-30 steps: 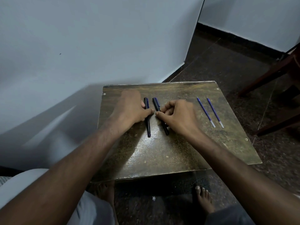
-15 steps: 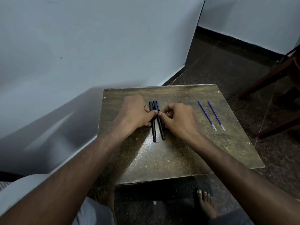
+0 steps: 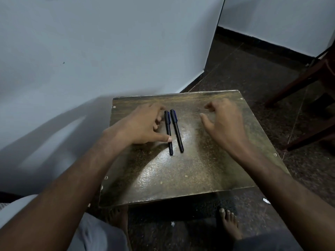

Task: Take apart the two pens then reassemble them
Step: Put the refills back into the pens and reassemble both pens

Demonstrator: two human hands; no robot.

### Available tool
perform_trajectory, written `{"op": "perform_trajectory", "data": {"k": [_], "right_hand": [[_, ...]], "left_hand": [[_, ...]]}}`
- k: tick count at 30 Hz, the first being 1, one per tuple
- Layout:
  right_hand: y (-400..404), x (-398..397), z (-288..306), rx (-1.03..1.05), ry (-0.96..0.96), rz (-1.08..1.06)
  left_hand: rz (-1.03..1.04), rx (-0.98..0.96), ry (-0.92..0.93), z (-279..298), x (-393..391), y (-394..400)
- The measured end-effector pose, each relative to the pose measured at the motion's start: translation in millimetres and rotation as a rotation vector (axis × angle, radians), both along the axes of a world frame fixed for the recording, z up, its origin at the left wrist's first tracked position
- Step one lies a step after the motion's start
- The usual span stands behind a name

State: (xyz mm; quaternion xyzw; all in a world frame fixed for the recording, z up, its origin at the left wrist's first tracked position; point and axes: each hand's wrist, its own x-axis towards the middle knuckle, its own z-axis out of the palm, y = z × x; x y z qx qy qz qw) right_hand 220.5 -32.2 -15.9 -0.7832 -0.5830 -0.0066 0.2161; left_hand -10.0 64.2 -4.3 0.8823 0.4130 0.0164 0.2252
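Two dark pen bodies lie side by side on the small brown table (image 3: 190,174), tips toward me: the left pen body (image 3: 168,132) and the right pen body (image 3: 177,131). My left hand (image 3: 143,125) rests just left of them, fingers spread, thumb tip touching the left pen body. My right hand (image 3: 223,122) hovers over the table's right part, fingers apart, holding nothing. The two blue refills seen earlier are hidden under my right hand.
A pale wall stands behind and left of the table. Dark wooden chair legs (image 3: 297,84) stand at the far right on the speckled floor. My bare feet (image 3: 229,223) are under the table's near edge.
Both hands have let go of the pen bodies, which now lie parallel. My right hand has moved right, over the refills. My left hand has opened and stayed beside the pens.
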Motion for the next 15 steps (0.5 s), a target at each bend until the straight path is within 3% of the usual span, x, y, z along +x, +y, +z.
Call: {"op": "perform_trajectory", "data": {"k": [4,7,15], "right_hand": [[-17.9,26.9,5.2,-0.259,-0.141,-0.256],[-25.1,32.7,7.4,-0.391,-0.166,-0.264],[-10.1,38.3,-5.1,-0.324,-0.155,-0.139]], "left_hand": [[0.105,-0.156,-0.039,3.2,1.4,-3.5],[0.111,-0.181,-0.070,3.5,5.0,-4.3],[0.145,-0.227,-0.115,2.0,8.3,-5.8]]}}
